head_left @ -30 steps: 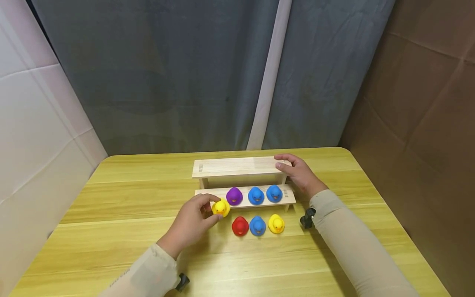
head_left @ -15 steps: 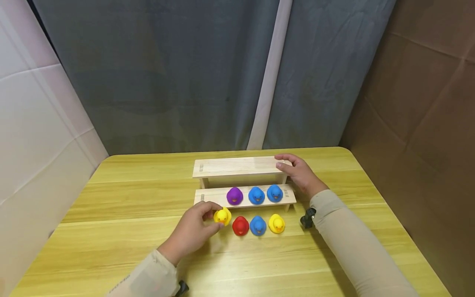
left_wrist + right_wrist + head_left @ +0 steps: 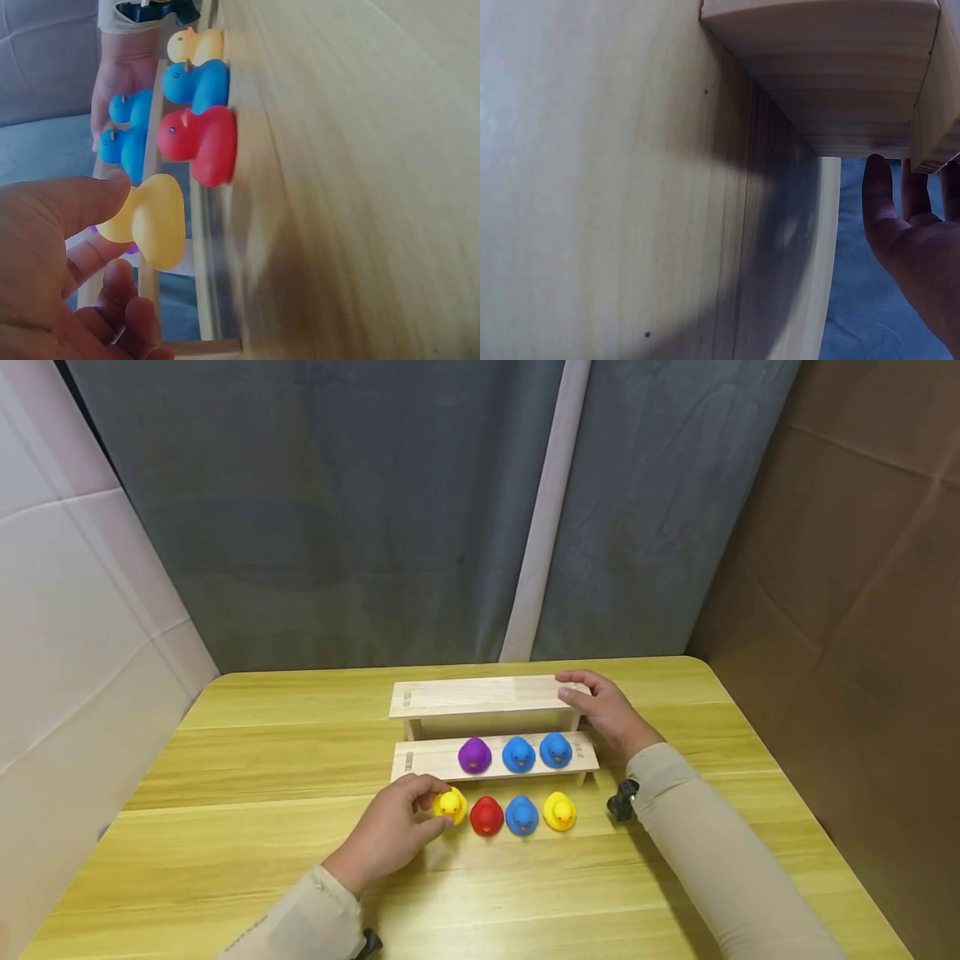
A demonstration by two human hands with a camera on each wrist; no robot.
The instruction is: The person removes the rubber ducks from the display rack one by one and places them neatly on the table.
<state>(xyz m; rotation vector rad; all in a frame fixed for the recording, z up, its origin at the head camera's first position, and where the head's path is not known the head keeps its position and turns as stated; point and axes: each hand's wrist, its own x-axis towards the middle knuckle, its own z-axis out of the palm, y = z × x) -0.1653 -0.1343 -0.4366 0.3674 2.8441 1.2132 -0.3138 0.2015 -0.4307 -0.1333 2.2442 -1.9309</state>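
Observation:
My left hand (image 3: pixel 397 827) pinches a yellow rubber duck (image 3: pixel 452 807) between thumb and fingers, just left of a red rubber duck (image 3: pixel 487 817). In the left wrist view that yellow duck (image 3: pixel 159 221) appears held off the tabletop. At the right end of the two-tier wooden stand (image 3: pixel 480 696), my right hand (image 3: pixel 603 710) grips the upper board, thumb at its front and index finger at its back. The right wrist view shows fingers (image 3: pixel 879 195) by the board's end. On the lower board sit a purple duck (image 3: pixel 474 756) and two blue ducks (image 3: pixel 518 755).
Right of the red duck, a blue duck (image 3: pixel 521 816) and another yellow duck (image 3: pixel 559 812) stand in a row on the wooden table (image 3: pixel 225 827). Behind the table hangs a grey curtain (image 3: pixel 315 527). Brown cloth (image 3: pixel 855 585) hangs on the right.
My left hand has brought the yellow duck from the front left of the lower board toward me, down beside the red duck. The right hand has stayed on the stand.

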